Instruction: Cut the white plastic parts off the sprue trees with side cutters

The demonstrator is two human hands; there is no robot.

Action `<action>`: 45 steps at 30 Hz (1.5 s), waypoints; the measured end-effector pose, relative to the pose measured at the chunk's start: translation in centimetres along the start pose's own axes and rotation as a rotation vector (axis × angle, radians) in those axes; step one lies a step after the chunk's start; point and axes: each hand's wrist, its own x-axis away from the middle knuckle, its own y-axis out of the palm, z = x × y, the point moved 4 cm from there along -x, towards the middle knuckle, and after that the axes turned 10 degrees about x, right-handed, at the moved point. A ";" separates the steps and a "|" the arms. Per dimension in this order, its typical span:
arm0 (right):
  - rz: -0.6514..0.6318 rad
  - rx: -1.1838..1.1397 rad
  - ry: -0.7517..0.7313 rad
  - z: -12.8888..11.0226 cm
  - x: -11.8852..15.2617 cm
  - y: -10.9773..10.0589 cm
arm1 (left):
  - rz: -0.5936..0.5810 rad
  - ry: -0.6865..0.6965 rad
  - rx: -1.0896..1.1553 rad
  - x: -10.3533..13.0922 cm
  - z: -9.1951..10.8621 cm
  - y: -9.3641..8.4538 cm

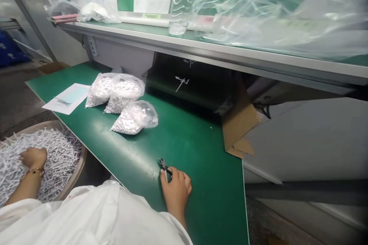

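Observation:
My left hand is over a large round tub, down at the heap of thin white plastic sprues in it. Its fingers are curled in; what they hold, if anything, is hidden. A bracelet circles that wrist. On the green table my right hand is closed around the handles of small side cutters, whose jaws point away from me. Beyond it stand three clear bags, a front one, a middle one and a left one, filled with small whitish pieces.
White paper with a pale blue sheet lies at the table's left edge. A black box and a cardboard box stand at the back. Above runs a shelf with a plastic bottle and clear plastic bags.

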 end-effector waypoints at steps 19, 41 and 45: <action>-0.008 -0.064 0.041 -0.3 -0.4 -0.6 | -0.396 1.460 0.523 20.5 54.7 4.8; 0.014 -0.138 0.125 -0.2 -0.9 -1.5 | -1.724 0.104 1.033 28.1 37.8 6.5; 0.005 -0.126 0.106 -0.4 -0.8 -1.4 | -1.702 -0.246 1.048 30.5 31.5 7.1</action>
